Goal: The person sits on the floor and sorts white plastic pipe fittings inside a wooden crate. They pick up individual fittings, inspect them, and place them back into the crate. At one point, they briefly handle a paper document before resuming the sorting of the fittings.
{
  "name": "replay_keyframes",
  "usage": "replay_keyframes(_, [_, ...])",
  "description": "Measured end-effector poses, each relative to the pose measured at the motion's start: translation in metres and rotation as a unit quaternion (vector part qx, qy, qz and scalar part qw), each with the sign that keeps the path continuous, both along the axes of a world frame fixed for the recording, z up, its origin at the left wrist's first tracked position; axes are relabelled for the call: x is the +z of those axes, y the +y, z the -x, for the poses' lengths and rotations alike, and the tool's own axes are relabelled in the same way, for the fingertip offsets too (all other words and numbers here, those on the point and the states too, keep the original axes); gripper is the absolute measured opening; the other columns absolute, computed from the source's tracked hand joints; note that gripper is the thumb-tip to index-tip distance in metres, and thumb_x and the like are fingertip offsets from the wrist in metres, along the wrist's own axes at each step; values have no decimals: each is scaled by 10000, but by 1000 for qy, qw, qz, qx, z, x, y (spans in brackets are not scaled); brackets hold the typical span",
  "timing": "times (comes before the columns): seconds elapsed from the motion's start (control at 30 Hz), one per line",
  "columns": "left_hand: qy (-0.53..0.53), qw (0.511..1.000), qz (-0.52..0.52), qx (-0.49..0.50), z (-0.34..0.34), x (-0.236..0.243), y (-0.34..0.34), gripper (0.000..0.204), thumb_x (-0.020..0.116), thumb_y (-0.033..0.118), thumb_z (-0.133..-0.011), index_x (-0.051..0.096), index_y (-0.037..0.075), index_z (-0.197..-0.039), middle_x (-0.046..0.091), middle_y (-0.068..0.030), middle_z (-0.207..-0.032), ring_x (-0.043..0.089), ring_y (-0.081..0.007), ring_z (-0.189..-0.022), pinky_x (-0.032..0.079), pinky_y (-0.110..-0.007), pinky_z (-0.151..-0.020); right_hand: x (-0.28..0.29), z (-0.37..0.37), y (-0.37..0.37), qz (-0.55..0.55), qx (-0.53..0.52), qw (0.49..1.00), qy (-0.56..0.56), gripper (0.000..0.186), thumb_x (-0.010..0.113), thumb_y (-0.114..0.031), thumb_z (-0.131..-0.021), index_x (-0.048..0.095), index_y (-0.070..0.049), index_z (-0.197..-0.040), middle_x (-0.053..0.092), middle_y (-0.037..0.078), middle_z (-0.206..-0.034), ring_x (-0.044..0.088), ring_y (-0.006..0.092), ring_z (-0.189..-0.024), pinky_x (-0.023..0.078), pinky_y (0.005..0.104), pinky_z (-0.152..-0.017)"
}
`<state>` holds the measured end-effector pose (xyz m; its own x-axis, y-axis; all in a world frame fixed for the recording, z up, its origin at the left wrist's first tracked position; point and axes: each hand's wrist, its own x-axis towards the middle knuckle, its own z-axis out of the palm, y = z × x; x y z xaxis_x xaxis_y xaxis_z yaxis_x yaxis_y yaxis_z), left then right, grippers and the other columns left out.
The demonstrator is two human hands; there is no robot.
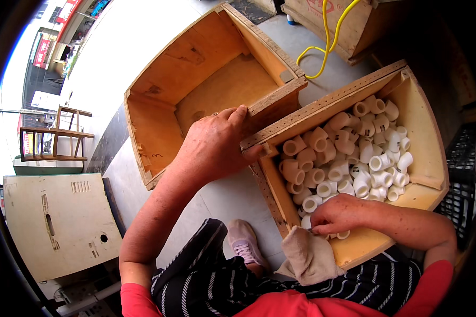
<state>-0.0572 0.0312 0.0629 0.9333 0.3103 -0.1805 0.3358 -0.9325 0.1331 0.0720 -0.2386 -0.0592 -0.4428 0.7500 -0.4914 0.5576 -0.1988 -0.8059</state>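
White elbow fittings (366, 152), heaped in the wooden crate (328, 103): likely light, stiff, slick; best pinched round the barrel. My right hand (330, 215): curled at the pile, hold untellable; my left hand (217, 140): thumb spread wide, at the crate's corner.

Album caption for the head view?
Right hand in a wooden box of white fittings, left hand at another box.

I see my shirt (283, 306) red, my trousers (209, 272) blk w/ wht stripes, my shoe (242, 239) pale pink, the pipe elbows (362, 182) wht, their box (422, 129) yellowish tan, the other box (230, 87) orange-brn, the cloth (309, 258) beige, the cord (326, 45) brt ylw, the crate (460, 182) blk & the floor (209, 205) lt grey.
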Motion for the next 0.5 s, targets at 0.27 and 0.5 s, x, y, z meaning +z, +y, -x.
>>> replay_keyframes(0.27, [-163, 980, -47, -104, 14, -4, 3, 472, 822, 203, -782, 680, 90, -1218, 662, -91, -1210, 634, -293, -1116, 543, -399, -893, -1, -1, -2, -18, -10, 1000, 8, 305, 624, -409, -940, 745, -141, -1020, 736, 78, -902, 709, 276, -857, 545, 398, -734])
replay_keyframes(0.5, [-128, 988, -5, -90, 9, -12, -9, 261, 801, 199, -830, 727, 97, -1059, 632, -69, -956, 643, -265, -944, 546, -394, -781, -2, -1, -2, -20, -12, 1000, 11, 302, 623, -409, -939, 748, -143, -1012, 737, 74, -895, 707, 280, -855, 546, 400, -734])
